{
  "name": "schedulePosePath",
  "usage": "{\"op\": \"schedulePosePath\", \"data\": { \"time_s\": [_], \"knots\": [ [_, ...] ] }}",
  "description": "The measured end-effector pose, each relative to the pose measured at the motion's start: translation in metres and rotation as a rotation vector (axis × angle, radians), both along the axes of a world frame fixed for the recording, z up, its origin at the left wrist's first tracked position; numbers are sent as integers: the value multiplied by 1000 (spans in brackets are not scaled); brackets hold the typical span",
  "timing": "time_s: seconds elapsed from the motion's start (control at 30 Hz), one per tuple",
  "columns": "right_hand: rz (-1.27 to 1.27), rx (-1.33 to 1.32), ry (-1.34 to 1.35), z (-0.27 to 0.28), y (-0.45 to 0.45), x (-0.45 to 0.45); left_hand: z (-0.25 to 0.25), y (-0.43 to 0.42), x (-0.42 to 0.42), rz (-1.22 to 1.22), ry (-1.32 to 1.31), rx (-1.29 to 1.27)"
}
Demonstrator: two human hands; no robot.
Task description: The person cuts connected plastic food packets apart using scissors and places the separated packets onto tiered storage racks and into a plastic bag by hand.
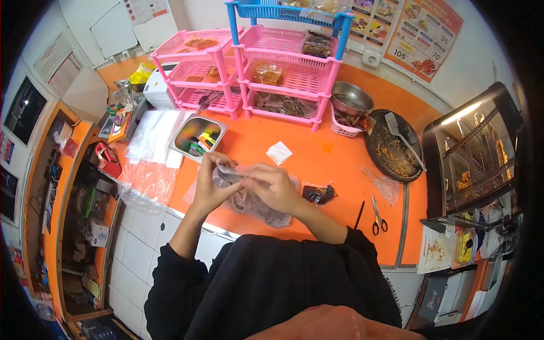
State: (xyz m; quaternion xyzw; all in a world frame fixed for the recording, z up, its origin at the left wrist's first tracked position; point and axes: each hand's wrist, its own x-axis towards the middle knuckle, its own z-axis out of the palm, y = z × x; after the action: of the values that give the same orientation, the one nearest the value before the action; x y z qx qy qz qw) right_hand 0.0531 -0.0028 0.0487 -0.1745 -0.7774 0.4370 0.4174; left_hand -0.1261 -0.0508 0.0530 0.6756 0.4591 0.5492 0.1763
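A translucent plastic bag (266,214) with greyish contents hangs between my hands, low over the front edge of the orange table. My left hand (218,184) pinches the bag's upper edge between thumb and fingers. Closed on the same gathered edge from the other side is my right hand (273,186). What fills the bag is blurred by the plastic. Just beyond the left hand stands a metal tub (180,140) with markers (205,141) in it. A small white paper square (279,153) lies behind the hands, and a dark sealed packet (319,194) sits right of the bag.
Scissors (377,217) and a thin black stick (360,215) lie at right. Pink tiered racks (283,88) holding bagged food stand at the back. A black pan (395,144) with a slotted turner (403,136) is near a glass display case (470,150). Clear plastic bags (150,181) lie at left.
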Motion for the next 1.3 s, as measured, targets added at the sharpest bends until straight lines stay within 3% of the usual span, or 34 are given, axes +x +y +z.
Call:
{"op": "schedulePosePath", "data": {
  "time_s": [0.2, 0.3, 0.33, 0.4, 0.53, 0.63, 0.67, 0.73, 0.8, 0.9, 1.0, 1.1, 1.2, 1.3],
  "knots": [
    [-99, 53, 178, 86, -8, 22, 72, 23, 32, -236, -311, 43],
    [-172, -9, 301, 108, -8, 42, 104, 39, 50, -476, -291, 181],
    [-196, -126, 338, 110, -4, 52, 109, 43, 58, -496, -364, 122],
    [-245, -359, 414, 113, 1, 78, 114, 47, 74, -535, -509, -1],
    [-386, -333, 386, 80, -1, 120, 75, 59, 106, -545, -538, -94],
    [-624, -402, 253, 27, -12, 170, 57, 52, 118, -504, -684, -272],
    [-788, -282, 79, -10, -14, 194, 48, 50, 118, -484, -692, -266],
    [-1173, 86, -622, -85, -31, 241, 33, 46, 114, -420, -636, -345],
    [-1191, -262, -1008, -107, -65, 260, 26, 40, 112, -346, -624, -408],
    [-1362, 16, -844, -154, -97, 278, 16, 40, 107, -317, -629, -320],
    [-1521, 123, -855, -160, -90, 303, 11, 40, 103, -304, -623, -367],
    [-1510, -20, -978, -173, -86, 326, 7, 41, 103, -275, -632, -467],
    [-1441, -208, -1063, -143, -81, 320, 14, 39, 114, -271, -680, -456],
    [-1281, -656, -1101, -109, -73, 314, 12, 38, 115, -297, -625, -411]
  ]
}}
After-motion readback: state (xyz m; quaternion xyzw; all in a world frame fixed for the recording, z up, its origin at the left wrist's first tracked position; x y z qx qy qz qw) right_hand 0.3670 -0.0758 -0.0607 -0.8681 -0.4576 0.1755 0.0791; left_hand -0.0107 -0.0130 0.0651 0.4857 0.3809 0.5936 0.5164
